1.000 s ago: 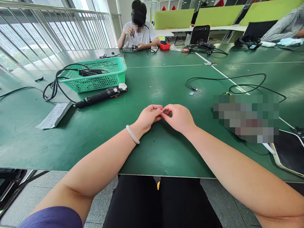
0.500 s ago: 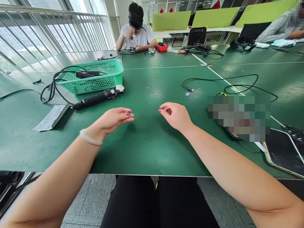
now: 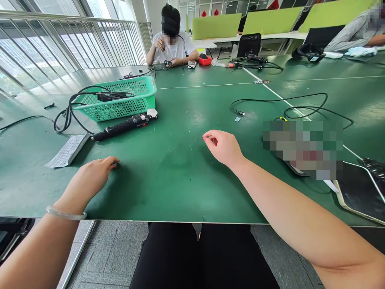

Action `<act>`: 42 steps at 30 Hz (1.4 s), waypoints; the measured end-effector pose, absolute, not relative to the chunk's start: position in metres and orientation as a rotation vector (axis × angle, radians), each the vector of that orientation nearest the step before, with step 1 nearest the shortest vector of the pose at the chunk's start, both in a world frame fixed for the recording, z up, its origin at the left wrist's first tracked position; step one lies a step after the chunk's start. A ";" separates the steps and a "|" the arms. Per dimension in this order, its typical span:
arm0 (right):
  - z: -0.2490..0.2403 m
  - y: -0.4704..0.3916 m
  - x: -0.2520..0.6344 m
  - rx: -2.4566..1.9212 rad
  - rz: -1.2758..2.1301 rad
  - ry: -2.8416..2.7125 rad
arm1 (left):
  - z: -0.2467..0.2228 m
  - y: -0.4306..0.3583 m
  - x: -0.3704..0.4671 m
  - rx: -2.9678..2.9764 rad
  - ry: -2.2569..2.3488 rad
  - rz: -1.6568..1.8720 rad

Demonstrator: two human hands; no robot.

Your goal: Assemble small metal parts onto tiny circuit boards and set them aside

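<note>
My left hand (image 3: pixel 94 178) is over the green table at the left, palm down and fingers closed; a tiny shiny bit shows at its fingertips, too small to name. My right hand (image 3: pixel 222 146) is near the middle, thumb and index finger pinched together; whatever they may hold is hidden. Beyond my left hand lie a folded paper (image 3: pixel 67 151) with writing and a black electric screwdriver (image 3: pixel 124 126). A small light chip-like piece (image 3: pixel 237 119) lies on the table past my right hand, beside the end of a black cable (image 3: pixel 279 100).
A green basket (image 3: pixel 123 108) holding a black cabled item stands at the back left. At the right are a blurred-out object (image 3: pixel 302 148) and a dark tablet-like item (image 3: pixel 361 188). Across the table sits a person (image 3: pixel 186 46) near a red box (image 3: pixel 205 61).
My left hand has moved left and toward the table's near edge, turning palm down with its fingers closing. My right hand has barely moved.
</note>
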State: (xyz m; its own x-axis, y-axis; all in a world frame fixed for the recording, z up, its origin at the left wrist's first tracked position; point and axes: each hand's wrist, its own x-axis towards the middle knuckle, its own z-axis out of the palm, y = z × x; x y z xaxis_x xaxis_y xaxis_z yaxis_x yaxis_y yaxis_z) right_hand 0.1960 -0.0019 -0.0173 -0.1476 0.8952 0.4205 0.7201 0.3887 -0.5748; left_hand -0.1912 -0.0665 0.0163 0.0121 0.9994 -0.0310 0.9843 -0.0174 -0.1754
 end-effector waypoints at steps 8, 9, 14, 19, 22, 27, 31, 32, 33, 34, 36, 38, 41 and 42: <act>-0.017 -0.002 0.196 -1.400 0.308 -1.902 | 0.022 -0.064 -0.195 -2.124 -2.308 -0.044; -0.016 -0.002 0.196 -1.402 0.309 -1.901 | 0.021 -0.064 -0.196 -2.112 -2.309 -0.070; -0.016 -0.002 0.196 -1.423 0.312 -1.904 | 0.018 -0.064 -0.202 -2.078 -2.308 -0.153; -0.017 -0.002 0.197 -1.412 0.323 -1.900 | 0.022 -0.065 -0.201 -2.069 -2.339 -0.085; -0.017 -0.002 0.197 -1.419 0.334 -1.896 | 0.023 -0.064 -0.201 -2.067 -2.345 -0.054; -0.018 -0.001 0.197 -1.406 0.335 -1.892 | 0.020 -0.063 -0.204 -2.121 -2.337 -0.174; -0.017 -0.001 0.197 -1.406 0.339 -1.886 | 0.019 -0.063 -0.207 -2.097 -2.425 -0.285; -0.017 -0.002 0.197 -1.409 0.343 -1.883 | 0.019 -0.064 -0.208 -2.092 -2.448 -0.326; -0.017 -0.002 0.197 -1.412 0.349 -1.880 | 0.020 -0.064 -0.208 -2.094 -2.464 -0.371; -0.016 -0.002 0.197 -1.414 0.354 -1.876 | 0.021 -0.065 -0.207 -2.097 -2.479 -0.417; -0.016 -0.003 0.197 -1.416 0.361 -1.871 | 0.024 -0.066 -0.206 -2.089 -2.542 -0.518; -0.016 -0.003 0.197 -1.414 0.363 -1.869 | 0.025 -0.066 -0.202 -2.013 -2.695 -0.684; -0.017 -0.002 0.198 -1.408 0.366 -1.872 | 0.022 -0.065 -0.194 -1.822 -2.911 -1.187; -0.018 -0.002 0.197 -1.405 0.368 -1.872 | 0.019 -0.065 -0.191 -1.779 -2.922 -1.393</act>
